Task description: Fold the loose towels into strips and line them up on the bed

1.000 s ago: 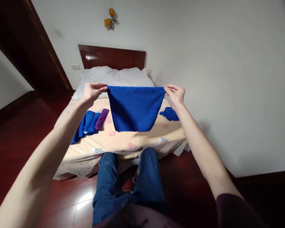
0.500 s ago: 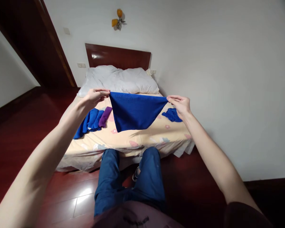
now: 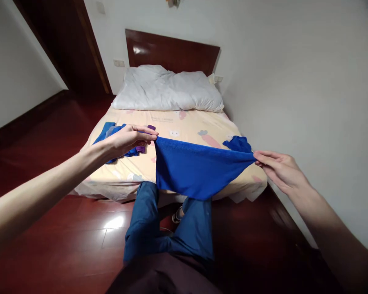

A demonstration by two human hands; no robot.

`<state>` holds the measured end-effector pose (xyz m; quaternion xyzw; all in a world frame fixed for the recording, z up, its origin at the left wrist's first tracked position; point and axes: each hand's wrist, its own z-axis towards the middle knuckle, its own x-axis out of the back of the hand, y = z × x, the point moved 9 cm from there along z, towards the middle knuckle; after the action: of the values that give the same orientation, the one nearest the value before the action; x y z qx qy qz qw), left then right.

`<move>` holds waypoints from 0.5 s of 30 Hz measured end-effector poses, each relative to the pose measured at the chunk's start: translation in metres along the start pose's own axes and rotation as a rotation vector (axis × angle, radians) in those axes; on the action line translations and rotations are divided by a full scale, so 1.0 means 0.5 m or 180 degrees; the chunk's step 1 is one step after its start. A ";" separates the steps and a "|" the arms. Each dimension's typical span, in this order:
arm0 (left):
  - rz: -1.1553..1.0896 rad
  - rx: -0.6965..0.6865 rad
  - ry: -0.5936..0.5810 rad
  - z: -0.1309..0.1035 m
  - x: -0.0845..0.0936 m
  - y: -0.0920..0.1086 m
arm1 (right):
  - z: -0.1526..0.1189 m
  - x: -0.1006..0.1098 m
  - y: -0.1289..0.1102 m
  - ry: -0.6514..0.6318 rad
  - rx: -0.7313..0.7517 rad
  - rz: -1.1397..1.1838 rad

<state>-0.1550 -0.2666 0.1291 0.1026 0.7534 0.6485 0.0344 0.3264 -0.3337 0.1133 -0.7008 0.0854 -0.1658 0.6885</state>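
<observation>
A blue cloth hangs stretched in the air between my two hands, above the front edge of the bed. My left hand pinches its upper left corner. The upper right corner is between the fingers and thumb of my right hand. Behind my left hand and forearm lie several blue cloths and a purple cloth, partly covered from view. Beyond the held cloth, near my right hand, a crumpled blue cloth rests on the bed.
The bed has a cream patterned sheet. A white quilt lies bunched below the dark headboard. My knees are at the bed's front edge. A white wall runs along the right side.
The view has tipped downward. Both hands have come lower and nearer with the blue cloth still held, and the right hand now sits further right in the picture.
</observation>
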 end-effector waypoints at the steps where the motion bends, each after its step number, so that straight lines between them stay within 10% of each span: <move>1: 0.0015 0.0026 0.0031 0.010 0.001 -0.009 | 0.011 -0.004 0.005 -0.0037 -0.0014 -0.0020; 9: 0.0227 0.0225 0.0038 0.187 -0.029 -0.103 | 0.188 -0.096 0.111 -0.0308 -0.0267 0.0090; 15: 0.0593 -0.0261 0.0733 0.400 -0.014 -0.054 | 0.390 -0.156 0.130 0.0248 0.0176 -0.0048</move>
<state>-0.1140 -0.0777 0.0707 0.0955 0.7125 0.6867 -0.1084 0.3293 -0.1264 0.0402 -0.6752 0.1022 -0.2005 0.7025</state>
